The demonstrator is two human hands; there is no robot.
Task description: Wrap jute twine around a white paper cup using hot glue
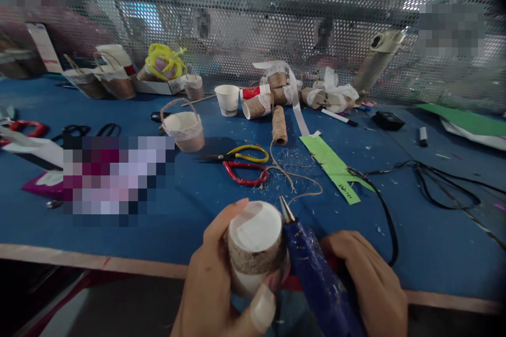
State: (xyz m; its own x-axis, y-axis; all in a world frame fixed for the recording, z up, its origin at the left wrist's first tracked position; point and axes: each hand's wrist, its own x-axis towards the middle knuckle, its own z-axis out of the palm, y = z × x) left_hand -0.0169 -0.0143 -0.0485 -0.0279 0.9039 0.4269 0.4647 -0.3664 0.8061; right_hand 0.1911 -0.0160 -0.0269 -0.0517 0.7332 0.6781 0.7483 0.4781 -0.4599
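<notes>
So we've got a small cup (258,255) in our left hand (209,289), fingers and thumb wrapped around it, held up at the near edge of the blue desk (158,237). It's got a smooth white round end facing up, a rough brown band of twine just under that, and plain white below the band. To its right is a dark blue glue gun (316,274), scuffed and shiny, its metal nozzle right next to the cup's upper edge; we can't tell if they're touching. Our right hand (367,274) is gripping the gun.

Around us, left to right: a red-handled tool (26,129), then little baskets with handles (118,84) further back, and a yellow coil (166,60) next to them. Nearer us sits a handled basket (185,134). Scissors (225,158) with one yellow and one red loop lie splayed just beyond the cup, so that spot's taken. Behind them there's a white paper cup (227,101) and a twine spool (279,125), with a loose strand (321,189) curling down close to the nozzle. A green strip (332,168) comes next, then a black cord (392,226) snaking past our right hand, kinda cluttering that side.
</notes>
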